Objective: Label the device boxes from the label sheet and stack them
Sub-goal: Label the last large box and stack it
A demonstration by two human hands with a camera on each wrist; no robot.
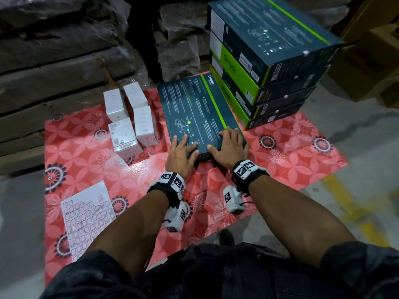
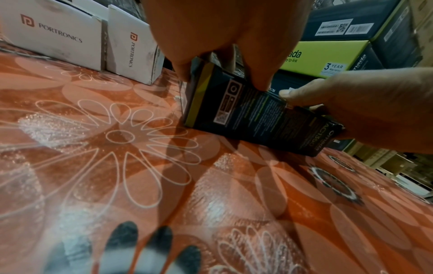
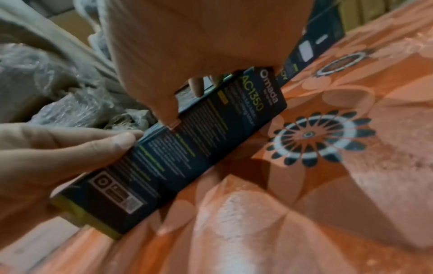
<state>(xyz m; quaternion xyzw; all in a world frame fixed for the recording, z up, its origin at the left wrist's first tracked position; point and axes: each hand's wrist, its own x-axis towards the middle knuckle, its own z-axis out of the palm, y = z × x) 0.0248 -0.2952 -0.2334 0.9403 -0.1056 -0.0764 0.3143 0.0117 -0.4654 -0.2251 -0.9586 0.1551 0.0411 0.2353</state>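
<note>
Nearest the person, on the left corner of a glossy red floral mat (image 1: 90, 152) spread on the concrete floor, lies the label sheet (image 1: 87, 216): a white rectangle gridded with small labels, some peeling at their corners, probably kept within easy reach.

Beyond the sheet, at the mat's centre, a flat dark teal device box (image 1: 198, 113) with a lime green stripe lies on its broad face. Both hands rest on its near end. The left hand (image 1: 182, 151) spreads its fingers (image 2: 180, 66) over the top with the thumb down the front edge. The right hand (image 1: 230, 145) does the same at the near right corner, its fingers (image 3: 164, 111) curling over the rim. Together they clasp the smooth printed cardboard, likely to steady or lift it for stacking.

Left of this box stand four small white cartons (image 1: 131, 119), matte card marked Portronics, clustered together.

Beyond it to the right, still on the mat, rises a stack of matching boxes (image 1: 269, 61), teal and lime green, several high. Farther back lie plastic-wrapped bundles (image 1: 179, 39).
</note>
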